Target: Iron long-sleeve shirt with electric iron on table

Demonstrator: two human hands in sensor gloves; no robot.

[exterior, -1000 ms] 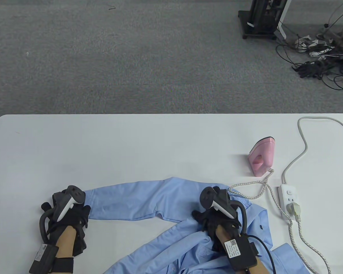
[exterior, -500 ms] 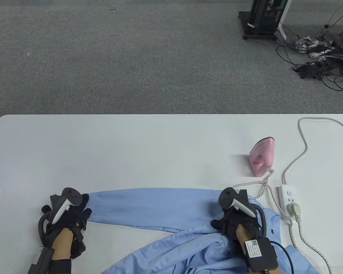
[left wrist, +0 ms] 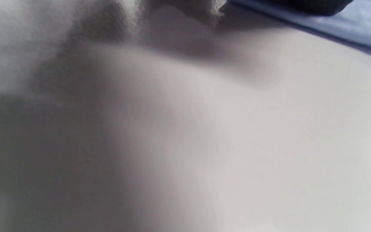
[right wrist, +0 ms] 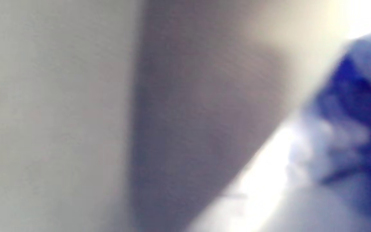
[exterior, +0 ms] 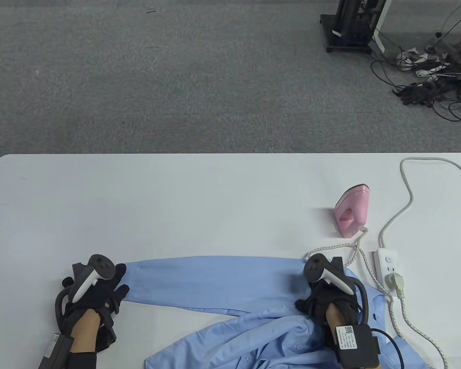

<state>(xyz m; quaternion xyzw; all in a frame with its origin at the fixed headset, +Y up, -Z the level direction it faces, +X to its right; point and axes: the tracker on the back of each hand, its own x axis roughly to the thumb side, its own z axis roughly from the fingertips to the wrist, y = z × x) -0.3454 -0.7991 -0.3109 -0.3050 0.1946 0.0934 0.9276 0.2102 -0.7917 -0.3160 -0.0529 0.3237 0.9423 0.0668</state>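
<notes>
Blue cotton, soft and limp: the shirt (exterior: 253,307) lies along the near edge of the table (exterior: 176,192), one sleeve (exterior: 215,276) stretched flat between my hands. My left hand (exterior: 96,296) rests at the cuff, though I cannot tell whether its fingers pinch it. My right hand (exterior: 326,300) sits at the shoulder end, fingers hidden, grip unclear. The cloth should slide and wrinkle easily, so I would hold it by cuff and shoulder seam. The pink iron (exterior: 351,211) stands upright, well apart at right.
</notes>
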